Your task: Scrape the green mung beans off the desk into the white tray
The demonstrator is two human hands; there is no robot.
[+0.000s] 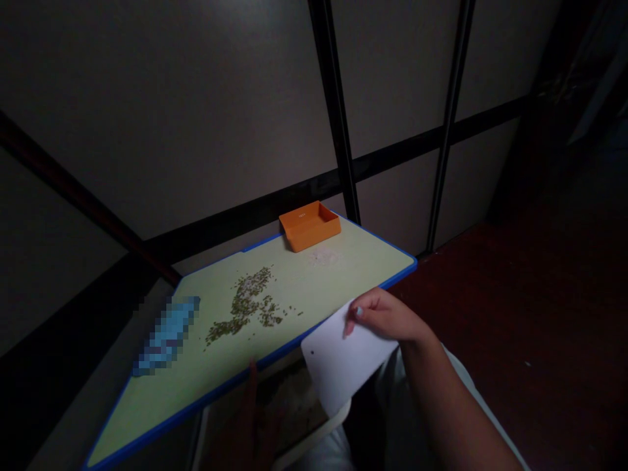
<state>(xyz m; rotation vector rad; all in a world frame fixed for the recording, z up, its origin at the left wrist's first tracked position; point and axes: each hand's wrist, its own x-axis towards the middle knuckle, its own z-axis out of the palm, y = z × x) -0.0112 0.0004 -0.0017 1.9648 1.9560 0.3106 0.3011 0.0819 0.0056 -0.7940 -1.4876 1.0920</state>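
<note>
My right hand [380, 315] pinches a thin white sheet [336, 366] with a small hole near its corner, held tilted at the table's near edge. In deep shadow below that edge is my left hand [245, 422], one finger stretched upward and nothing visible held. Small greenish-brown bits [248, 294], like seeds or pods, lie scattered on the pale yellow tabletop [358, 261] with blue edging. A light-rimmed tray [314, 437] sits low by my lap, partly covered by the sheet; its dark contents are unclear.
At the table's back stands an open orange box [314, 234], with a small pale patch of fine bits [324, 257] before it. A blurred blue item [169, 337] lies at the left edge. Panelled doors [235, 118] rise behind; dark red floor [520, 314] extends right.
</note>
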